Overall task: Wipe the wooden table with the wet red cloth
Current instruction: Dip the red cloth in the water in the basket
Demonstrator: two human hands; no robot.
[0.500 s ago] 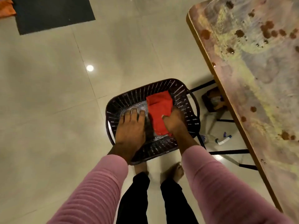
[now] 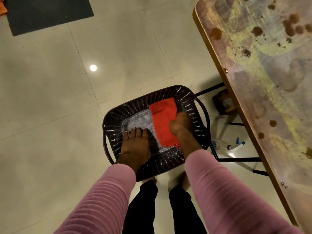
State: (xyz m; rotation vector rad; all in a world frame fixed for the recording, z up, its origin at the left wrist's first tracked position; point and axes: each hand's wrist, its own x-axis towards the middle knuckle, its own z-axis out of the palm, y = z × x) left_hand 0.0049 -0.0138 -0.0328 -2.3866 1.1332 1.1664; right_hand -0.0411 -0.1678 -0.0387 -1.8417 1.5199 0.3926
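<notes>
**Mia:** Where is the red cloth?

**Tom:** The red cloth (image 2: 163,120) is inside the dark basket (image 2: 114,122), near the middle of the frame. It lies folded on the right side of the basket's shiny bottom.

**Mia:** Who has it?

**Tom:** The right hand (image 2: 179,123) does. It is curled tight on the cloth's right edge, with the thumb on top.

**Mia:** And the other hand?

**Tom:** The left hand (image 2: 136,144) is in the basket too, just beside the cloth and to its left. Its fingers (image 2: 135,132) are straight and close together, flat on the bottom. It holds nothing.

**Mia:** Where is the table?

**Tom:** The wooden table (image 2: 253,73) runs down the right side of the frame. Its top has many brown spots (image 2: 257,31), and the biggest ones are in the upper right.

**Mia:** What is under it?

**Tom:** There are black legs (image 2: 236,159) and a small brown box (image 2: 222,105). A spray bottle (image 2: 234,146) lies on the floor between the basket and the table edge.

**Mia:** What else is there?

**Tom:** The floor (image 2: 50,98) has pale tiles with one bright round light spot (image 2: 93,67) left of the middle. A dark mat (image 2: 47,12) sits in the upper left. Pink sleeves (image 2: 228,191) come up from the bottom of the frame. Between them are black trousers (image 2: 140,208) and bare feet (image 2: 179,181), just below the basket.
</notes>
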